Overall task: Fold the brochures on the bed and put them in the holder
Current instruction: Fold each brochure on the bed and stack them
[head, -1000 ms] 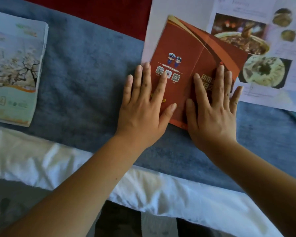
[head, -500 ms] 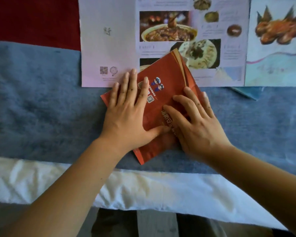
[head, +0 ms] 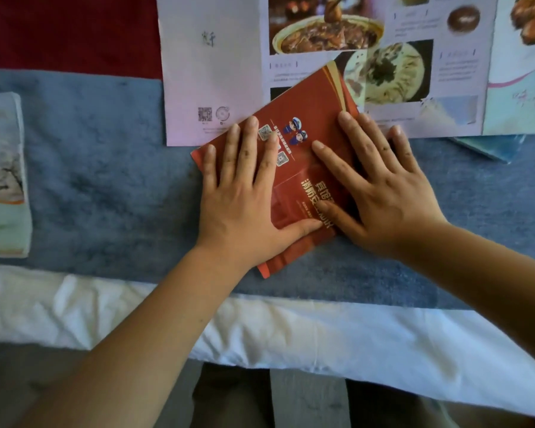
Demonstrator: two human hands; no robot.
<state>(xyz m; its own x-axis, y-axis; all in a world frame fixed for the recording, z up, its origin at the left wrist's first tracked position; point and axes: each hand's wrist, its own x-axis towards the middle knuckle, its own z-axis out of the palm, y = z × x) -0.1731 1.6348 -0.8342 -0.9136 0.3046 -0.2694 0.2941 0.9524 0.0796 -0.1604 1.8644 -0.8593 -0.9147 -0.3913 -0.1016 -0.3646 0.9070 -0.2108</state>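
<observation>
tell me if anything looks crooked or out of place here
The red brochure sits crooked under the left hand and right hand, its top corner overlapping the unfolded food leaflet. Nothing looks torn or spilled.

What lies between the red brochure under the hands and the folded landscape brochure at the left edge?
Nothing but bare blue blanket separates the red brochure from the folded landscape brochure, as the head view shows.

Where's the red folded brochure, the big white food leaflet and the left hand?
red folded brochure [head: 315, 100], head view, bare upper corner.
big white food leaflet [head: 213, 72], head view, blank left panel.
left hand [head: 241, 211], head view, back of hand.
</observation>
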